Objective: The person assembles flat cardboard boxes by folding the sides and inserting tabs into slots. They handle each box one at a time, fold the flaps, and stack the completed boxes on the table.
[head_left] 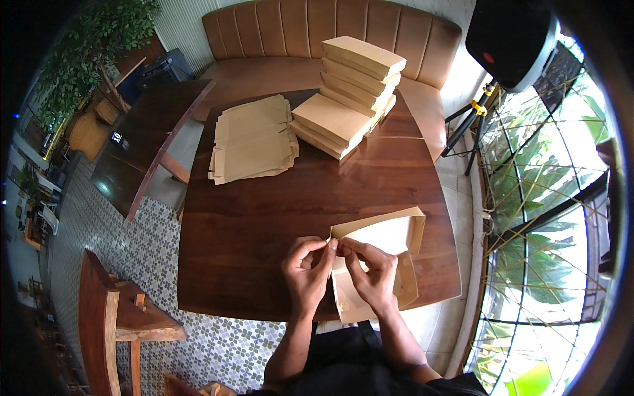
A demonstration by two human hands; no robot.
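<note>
A brown cardboard box [380, 231] with a pale inside stands part folded at the table's near edge, its lid raised on the far side. My left hand [309, 267] pinches the box's left corner, thumb and fingertips pressed together on the board. Close against it, my right hand [372, 267] also pinches that corner and covers part of the box's inside. The exact flap between the fingertips is hidden.
Flat unfolded cardboard blanks [254, 142] lie in a pile at the table's far left. Folded boxes [356, 92] are stacked at the far right of the wooden table [264, 224]. Behind curves a brown padded bench [277, 72]; a wooden chair [99, 323] stands at left.
</note>
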